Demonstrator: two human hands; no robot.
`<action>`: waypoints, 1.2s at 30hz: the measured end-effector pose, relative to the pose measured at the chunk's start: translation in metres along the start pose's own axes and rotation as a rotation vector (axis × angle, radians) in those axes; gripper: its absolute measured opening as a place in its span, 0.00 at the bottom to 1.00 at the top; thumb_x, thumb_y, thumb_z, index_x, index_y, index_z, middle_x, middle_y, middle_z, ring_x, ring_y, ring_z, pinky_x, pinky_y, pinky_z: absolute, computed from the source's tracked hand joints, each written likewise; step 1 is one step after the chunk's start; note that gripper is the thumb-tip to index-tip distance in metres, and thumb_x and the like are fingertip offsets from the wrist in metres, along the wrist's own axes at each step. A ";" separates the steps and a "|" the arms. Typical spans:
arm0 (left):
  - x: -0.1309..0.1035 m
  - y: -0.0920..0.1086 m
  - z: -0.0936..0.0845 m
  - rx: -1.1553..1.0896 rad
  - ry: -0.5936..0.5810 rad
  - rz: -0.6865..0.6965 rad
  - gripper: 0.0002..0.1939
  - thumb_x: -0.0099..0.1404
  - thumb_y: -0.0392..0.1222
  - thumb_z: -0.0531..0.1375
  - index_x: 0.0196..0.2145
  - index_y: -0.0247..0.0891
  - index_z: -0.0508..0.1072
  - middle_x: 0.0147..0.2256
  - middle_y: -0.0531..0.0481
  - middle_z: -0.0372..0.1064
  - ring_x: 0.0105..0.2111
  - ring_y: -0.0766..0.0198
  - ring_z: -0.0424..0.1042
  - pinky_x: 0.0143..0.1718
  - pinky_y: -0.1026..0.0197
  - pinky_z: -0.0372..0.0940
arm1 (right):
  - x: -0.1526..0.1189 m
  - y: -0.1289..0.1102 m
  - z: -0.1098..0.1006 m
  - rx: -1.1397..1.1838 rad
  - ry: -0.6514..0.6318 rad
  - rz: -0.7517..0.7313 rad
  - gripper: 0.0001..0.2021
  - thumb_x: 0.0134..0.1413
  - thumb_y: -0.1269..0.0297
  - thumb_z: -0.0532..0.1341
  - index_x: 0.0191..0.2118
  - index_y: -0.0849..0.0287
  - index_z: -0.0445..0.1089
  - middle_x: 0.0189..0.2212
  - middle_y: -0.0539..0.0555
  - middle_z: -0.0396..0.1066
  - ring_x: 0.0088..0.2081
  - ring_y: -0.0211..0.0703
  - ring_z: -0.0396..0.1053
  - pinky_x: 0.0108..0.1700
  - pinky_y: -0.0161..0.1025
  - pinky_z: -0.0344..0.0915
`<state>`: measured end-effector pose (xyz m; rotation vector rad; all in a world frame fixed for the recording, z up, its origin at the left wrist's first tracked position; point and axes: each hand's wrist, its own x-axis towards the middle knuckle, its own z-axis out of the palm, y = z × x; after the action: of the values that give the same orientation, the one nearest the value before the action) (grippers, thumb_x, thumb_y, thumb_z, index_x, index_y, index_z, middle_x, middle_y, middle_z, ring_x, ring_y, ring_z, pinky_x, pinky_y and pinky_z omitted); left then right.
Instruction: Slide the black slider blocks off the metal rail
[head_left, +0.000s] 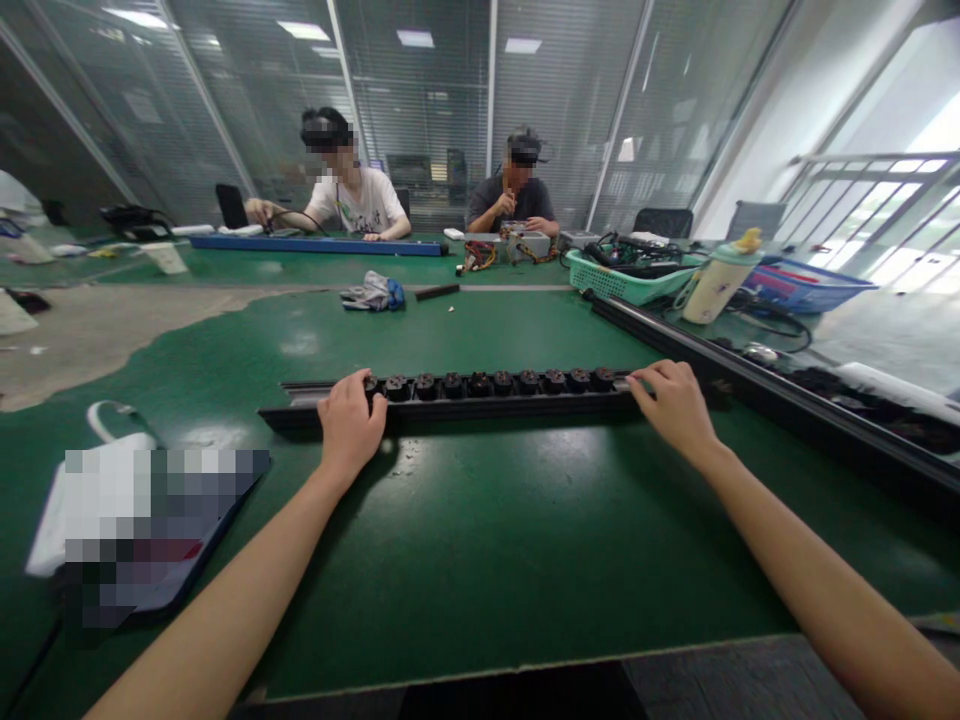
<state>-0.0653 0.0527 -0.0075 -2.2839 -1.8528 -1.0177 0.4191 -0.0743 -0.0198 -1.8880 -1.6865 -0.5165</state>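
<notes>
A long black channel (517, 408) lies across the green table before me, with its left end lying bare beyond my hand. Inside it sits a row of round black sockets (478, 383), several of them side by side. My left hand (351, 425) is closed around the leftmost socket, thumb on the near side, fingers over the channel's edge. At the row's other end, my right hand (679, 405) pinches the end of the socket strip between thumb and fingertips. The exact contact under the right fingertips is too small to make out.
Another long black rail (720, 355) runs along the right. Behind it stand a green basket (630, 285) and a cream bottle (716, 285). Grey gloves (373, 292) lie ahead; a white pouch (97, 490) lies at left. Two people sit across the table (480, 560).
</notes>
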 end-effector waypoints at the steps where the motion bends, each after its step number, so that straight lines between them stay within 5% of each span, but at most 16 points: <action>1: 0.000 0.000 0.000 -0.001 0.002 -0.001 0.27 0.73 0.44 0.49 0.63 0.30 0.69 0.64 0.27 0.71 0.67 0.39 0.67 0.66 0.38 0.60 | -0.001 -0.004 0.001 0.026 -0.019 -0.009 0.21 0.73 0.53 0.53 0.41 0.59 0.80 0.42 0.64 0.73 0.47 0.59 0.69 0.52 0.54 0.68; 15: 0.000 -0.004 0.003 0.003 0.026 0.024 0.26 0.72 0.46 0.50 0.61 0.30 0.70 0.62 0.27 0.72 0.64 0.38 0.69 0.64 0.38 0.62 | 0.002 0.007 0.010 0.122 -0.106 -0.017 0.29 0.75 0.37 0.46 0.32 0.53 0.68 0.36 0.60 0.70 0.38 0.54 0.72 0.45 0.51 0.70; 36: -0.007 0.012 -0.014 0.121 0.028 0.002 0.25 0.69 0.46 0.54 0.58 0.34 0.75 0.55 0.35 0.78 0.58 0.42 0.74 0.59 0.46 0.68 | 0.006 0.004 0.006 0.070 -0.115 0.056 0.19 0.71 0.51 0.53 0.28 0.52 0.62 0.35 0.59 0.71 0.35 0.49 0.69 0.39 0.45 0.65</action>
<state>-0.0615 0.0375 0.0045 -2.1919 -1.8466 -0.9053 0.4238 -0.0664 -0.0215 -1.9403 -1.6962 -0.3277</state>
